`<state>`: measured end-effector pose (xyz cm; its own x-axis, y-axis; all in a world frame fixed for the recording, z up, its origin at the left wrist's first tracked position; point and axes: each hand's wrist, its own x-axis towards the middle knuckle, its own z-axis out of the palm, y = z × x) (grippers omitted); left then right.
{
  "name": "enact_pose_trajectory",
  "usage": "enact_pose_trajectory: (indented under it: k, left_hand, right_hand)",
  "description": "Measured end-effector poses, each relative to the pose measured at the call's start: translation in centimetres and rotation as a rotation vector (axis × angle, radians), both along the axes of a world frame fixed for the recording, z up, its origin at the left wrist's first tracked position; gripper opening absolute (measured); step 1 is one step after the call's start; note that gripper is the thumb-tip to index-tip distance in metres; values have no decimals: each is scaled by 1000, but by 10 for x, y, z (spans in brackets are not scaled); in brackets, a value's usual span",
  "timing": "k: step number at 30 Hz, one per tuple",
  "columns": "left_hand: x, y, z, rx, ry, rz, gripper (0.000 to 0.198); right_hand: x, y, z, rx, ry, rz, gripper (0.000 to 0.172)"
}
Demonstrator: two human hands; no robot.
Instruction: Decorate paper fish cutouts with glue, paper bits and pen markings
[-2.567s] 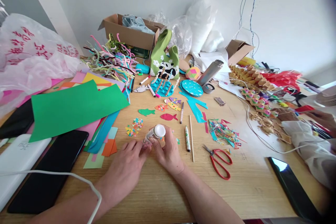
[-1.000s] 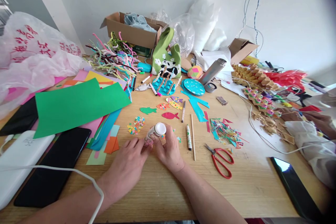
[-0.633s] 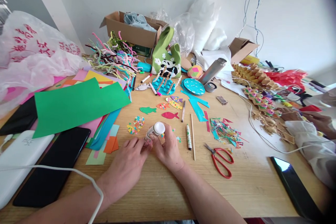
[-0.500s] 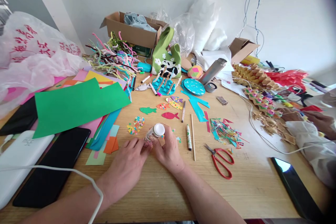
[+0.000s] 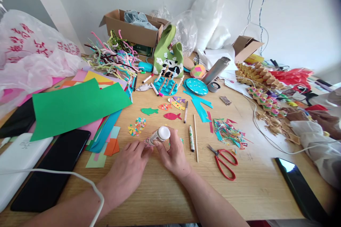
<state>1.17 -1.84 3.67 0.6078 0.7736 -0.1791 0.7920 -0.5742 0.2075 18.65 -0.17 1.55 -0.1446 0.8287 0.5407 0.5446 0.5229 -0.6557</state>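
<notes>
In my right hand (image 5: 174,156) is a glue stick (image 5: 160,134), a white tube with a printed label, its round white end tilted up toward me. Its lower end meets a small patterned paper cutout (image 5: 148,143) on the table. My left hand (image 5: 130,161) presses the cutout's edge with bent fingertips; most of the cutout is hidden. Beyond the hands lie small piles of coloured paper bits (image 5: 140,123), a green paper fish (image 5: 149,111) and a red paper fish (image 5: 172,116). More bits are partly covered by my right hand.
To the right are a green marker (image 5: 191,138), a wooden stick (image 5: 196,138), red-handled scissors (image 5: 223,163) and a phone (image 5: 298,188). Green paper (image 5: 80,106) covers coloured sheets at left. A white cable (image 5: 87,181) crosses my left forearm. Another person's sleeve (image 5: 314,142) is far right.
The glue stick has tipped further over to the right, with my right hand shifting slightly right along with it. My left hand stays almost in place. The view has shifted slightly.
</notes>
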Motion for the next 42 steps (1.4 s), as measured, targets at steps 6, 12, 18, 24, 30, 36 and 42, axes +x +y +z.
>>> enact_pose_trajectory:
  k: [6, 12, 18, 24, 30, 36, 42]
  left_hand:
    - [1, 1, 2, -9, 10, 7, 44]
    - [1, 2, -1, -10, 11, 4, 45]
    - [0, 1, -1, -8, 10, 2, 44]
    - [0, 2, -2, 2, 5, -1, 45]
    - [1, 2, 0, 0, 20, -8, 45]
    - [1, 3, 1, -1, 26, -5, 43]
    - [1, 3, -1, 5, 24, -6, 43]
  right_hand:
    - [-1, 0, 0, -13, -16, 55, 21]
    - [-1, 0, -2, -15, -35, 35, 19]
    - [-2, 1, -2, -3, -35, 46, 19]
    - [-3, 0, -2, -13, -33, 45, 19]
    - [-2, 1, -3, -10, -29, 46, 20]
    - [-2, 0, -3, -7, -49, 44, 22]
    - [-3, 0, -3, -6, -43, 47, 19]
